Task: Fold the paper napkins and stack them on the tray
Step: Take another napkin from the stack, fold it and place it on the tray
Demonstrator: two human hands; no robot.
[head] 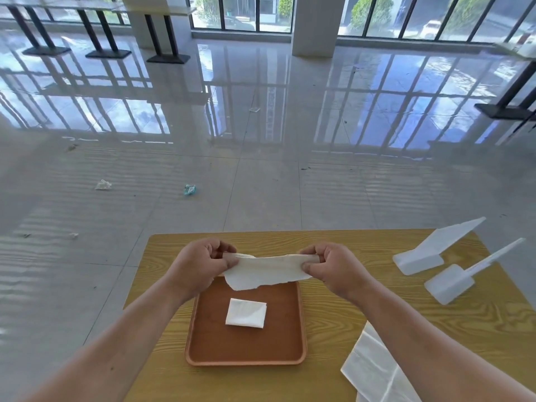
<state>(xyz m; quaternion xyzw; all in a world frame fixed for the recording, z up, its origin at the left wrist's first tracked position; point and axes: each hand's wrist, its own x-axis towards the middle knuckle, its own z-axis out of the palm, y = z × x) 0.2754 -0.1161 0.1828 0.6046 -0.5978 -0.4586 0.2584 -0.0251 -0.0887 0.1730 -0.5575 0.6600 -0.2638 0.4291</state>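
Both hands up at center frame: the left hand [200, 264] pinches the left end of a white napkin [265, 271], the right hand [333, 266] pinches the right end, and the sheet hangs stretched between them above the far edge of the brown tray [298, 329]. 1 folded napkin [246, 313] already lies on the tray, just below. Unfolded napkins [374, 369] wait at lower right on the wooden table [333, 314].

Soft matt paper napkin [265, 272], smooth brown tray [203, 323], wood-grain table [333, 320], glossy tiled floor [261, 184]
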